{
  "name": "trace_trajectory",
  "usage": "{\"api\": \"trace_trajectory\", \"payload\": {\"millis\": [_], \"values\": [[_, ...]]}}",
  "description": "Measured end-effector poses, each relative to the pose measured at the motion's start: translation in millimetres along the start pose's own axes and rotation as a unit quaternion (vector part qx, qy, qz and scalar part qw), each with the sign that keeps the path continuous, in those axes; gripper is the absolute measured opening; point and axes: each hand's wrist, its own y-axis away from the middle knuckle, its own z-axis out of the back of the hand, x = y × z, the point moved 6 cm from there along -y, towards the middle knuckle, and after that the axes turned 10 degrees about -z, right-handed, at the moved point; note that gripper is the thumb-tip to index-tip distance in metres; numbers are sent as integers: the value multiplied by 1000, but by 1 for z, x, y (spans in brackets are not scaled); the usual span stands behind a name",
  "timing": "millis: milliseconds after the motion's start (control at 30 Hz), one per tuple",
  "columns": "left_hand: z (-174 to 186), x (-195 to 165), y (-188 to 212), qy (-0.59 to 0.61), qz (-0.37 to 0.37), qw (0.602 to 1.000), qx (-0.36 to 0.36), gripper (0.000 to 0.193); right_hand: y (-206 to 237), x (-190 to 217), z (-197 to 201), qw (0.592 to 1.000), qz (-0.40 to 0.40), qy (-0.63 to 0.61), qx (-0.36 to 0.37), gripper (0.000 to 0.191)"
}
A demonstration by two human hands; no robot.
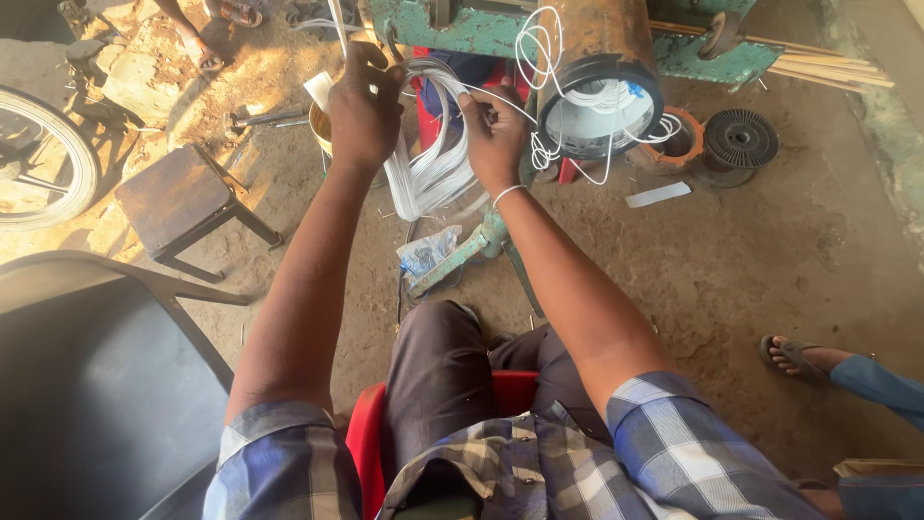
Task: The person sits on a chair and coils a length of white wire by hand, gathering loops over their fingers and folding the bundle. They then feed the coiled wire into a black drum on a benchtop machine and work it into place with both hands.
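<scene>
wire bundle: white loops, hangs between both hands in front of the green machine
progress: looks mid-way; loops gathered, loose strands trail to the motor stator, nothing tied off yet
left hand: fist closed over top of bundle
right hand: fingers pinched on strands beside it
around: wooden stool left, black ring right, plastic bag on dirt floor
in the way: another person's sandalled foot, well apart

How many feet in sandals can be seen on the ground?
3: one sandalled foot at the right, beside a blue trouser leg; two sandalled feet at the top left on the sunlit ground. Others may be outside the picture.
</scene>
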Motion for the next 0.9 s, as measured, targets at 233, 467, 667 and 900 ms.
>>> {"api": "trace_trajectory", "payload": {"millis": [233, 467, 667, 900], "values": [[9, -38, 36, -349, -213, 912, -10, 23, 4, 31, -6, 996, -18, -75, 38, 15], [10, -50, 46, -443, -241, 863, 39, 29, 20, 46, 8, 993, -17, -93, 64, 22], [8, -54, 63, -310, -248, 916, 55, 51, 49, 45, 31, 997, 1, -70, 23, 47], [-52, -74, 172, -176, -278, 937, 117, 54, 135, 0, 58, 982, -69, 79, 157, 41]]}}
